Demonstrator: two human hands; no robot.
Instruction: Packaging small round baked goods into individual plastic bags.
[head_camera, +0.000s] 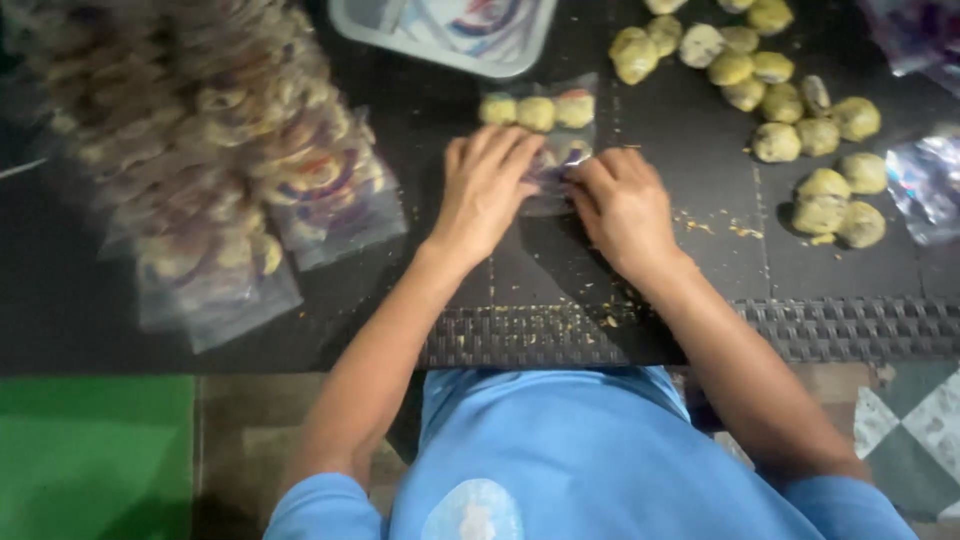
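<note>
Dark mat (640, 260) covers the table, with a woven edge near the person's blue shirt (560, 450). Both hands press down on one small clear bag (545, 130) lying flat on the mat. The left hand (485, 190) lies flat on the bag's near end, fingers spread a little. The right hand (622, 205) is curled, with its fingertips pinching the same near end of the bag. Just past the fingers, three round yellow cookies (537, 111) sit in a row inside the bag. Beyond the bag sits a light plastic tray (450, 35). Far off to the right hand's side, many loose yellow cookies (780, 100) lie on the mat, with crumbs (715, 228) between them and the hand. Beyond those lie shiny empty bags (925, 180). Out past the left hand is a big pile of filled bags (220, 160).
</note>
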